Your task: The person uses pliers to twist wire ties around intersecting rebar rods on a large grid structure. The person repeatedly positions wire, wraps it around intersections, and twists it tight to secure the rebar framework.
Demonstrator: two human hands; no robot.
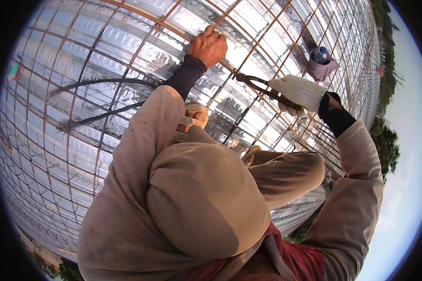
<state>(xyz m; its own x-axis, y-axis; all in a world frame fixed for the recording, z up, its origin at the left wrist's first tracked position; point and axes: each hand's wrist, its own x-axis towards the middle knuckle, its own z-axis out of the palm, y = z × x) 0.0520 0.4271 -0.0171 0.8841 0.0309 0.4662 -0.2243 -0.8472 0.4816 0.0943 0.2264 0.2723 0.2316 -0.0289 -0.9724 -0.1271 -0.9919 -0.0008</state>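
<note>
My bare left hand (208, 47) is curled in a fist over a rusty reinforcing bar (174, 31) of the steel mesh, its fingertips hidden from view. To its right, my right hand (299, 93), in a white knitted glove, grips the dark handles of end-cutting pincers (258, 86). The jaws of the pincers meet the mesh at a bar crossing (236, 73). A bent bundle of thin dark tie wire (105, 81) lies across the mesh to the left. Part of that bundle passes out of sight beneath my left forearm.
Under the mesh is shiny corrugated metal decking (123, 38) with embossed ribs. At the upper right, a plastic bottle with a blue cap (320, 55) stands in a pinkish bag (323, 70). My sandalled foot (197, 114) rests below my left hand. Trees (385, 147) rise beyond the right edge.
</note>
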